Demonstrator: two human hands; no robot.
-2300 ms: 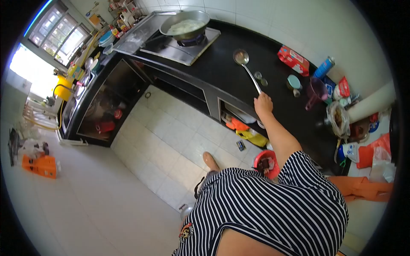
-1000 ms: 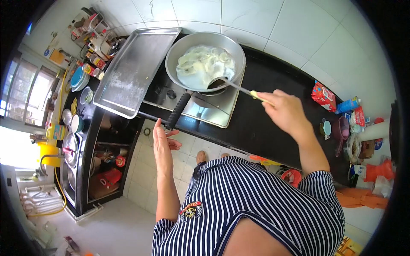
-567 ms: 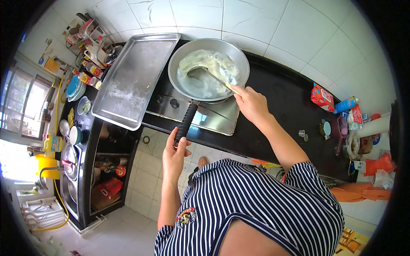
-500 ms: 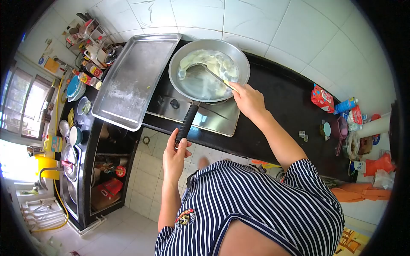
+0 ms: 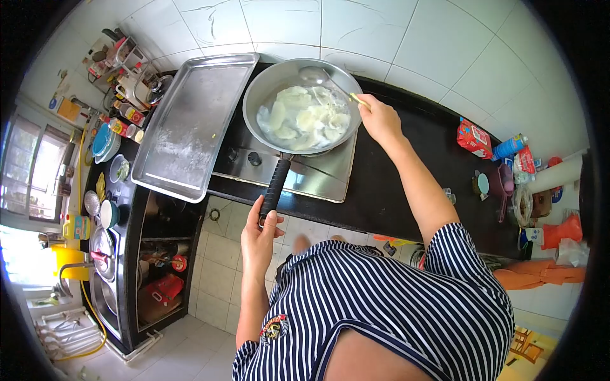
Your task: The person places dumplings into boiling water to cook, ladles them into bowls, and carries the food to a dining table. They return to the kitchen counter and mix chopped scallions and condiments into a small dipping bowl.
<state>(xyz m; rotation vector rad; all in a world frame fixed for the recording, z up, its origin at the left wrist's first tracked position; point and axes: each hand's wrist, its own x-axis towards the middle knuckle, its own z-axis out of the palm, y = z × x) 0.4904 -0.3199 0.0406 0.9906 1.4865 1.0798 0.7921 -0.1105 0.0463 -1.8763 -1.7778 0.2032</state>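
Observation:
A deep grey pan (image 5: 252,105) stands on the steel gas stove (image 5: 311,181). In its cloudy water lie several pale, dumpling-like pieces (image 5: 314,117). My left hand (image 5: 258,238) is closed around the lower end of the pan's black ribbed handle (image 5: 276,184). With my right hand (image 5: 381,122) I grip the light-coloured end of a metal ladle (image 5: 312,77). The ladle's round bowl is at the far inner side of the pan, above the pieces, and its shaft crosses the right rim.
A large metal tray (image 5: 190,127) dusted with white powder lies left of the pan. Bottles (image 5: 130,113) and a rack crowd the left corner. A red packet (image 5: 473,138) and a blue can (image 5: 509,147) stand at the right end of the black counter (image 5: 406,171).
The ladle has swung from the left part of the pan to its far side. My right hand has shifted slightly right and up. The pale pieces now show more clearly. My left hand stays on the handle.

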